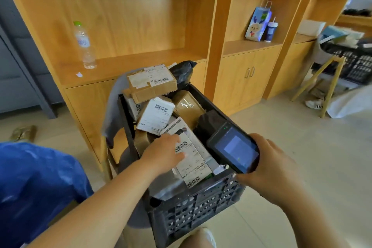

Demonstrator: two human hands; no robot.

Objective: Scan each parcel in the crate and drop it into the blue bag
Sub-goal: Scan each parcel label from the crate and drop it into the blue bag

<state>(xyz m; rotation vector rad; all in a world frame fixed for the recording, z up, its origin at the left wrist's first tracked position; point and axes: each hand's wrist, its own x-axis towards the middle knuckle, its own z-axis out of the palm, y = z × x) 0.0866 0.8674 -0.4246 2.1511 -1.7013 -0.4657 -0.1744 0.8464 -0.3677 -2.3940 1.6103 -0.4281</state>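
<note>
Start nearest with the blue bag (36, 187) slumped low on the left, just beside the crate (193, 207) and handy for the drop. Keep the right hand (269, 169) curled tight round the handheld scanner (235, 149) above the crate's near right corner, screen lit and facing up. Note the left hand (163, 151), apart from the right, with fingers (173, 139) laid nearly flat on the long white label of the flat parcel (193, 163) lying topmost at the front of the crate, pressing rather than gripping. Slide those fingers off the upper barcode, crowded between finger and thumb, or aim instead at the second barcode near the label's lower end, fully exposed. Flatten the wrapping to kill creases and glare across the bars, tip the scanner's nose down toward the code, and wait for a confirmed read before lifting. Then pinch the parcel by an edge, lift straight up to avoid dragging neighbours, and swing left to the bag. Leave for later the white-labelled box (156, 115) behind, the brown carton (151, 82) perched highest and probably quick to topple if jostled, and the black poly parcel (183, 72) at the back. Ignore the water bottle (84, 46) on the wooden shelf (130, 62) beyond.
</note>
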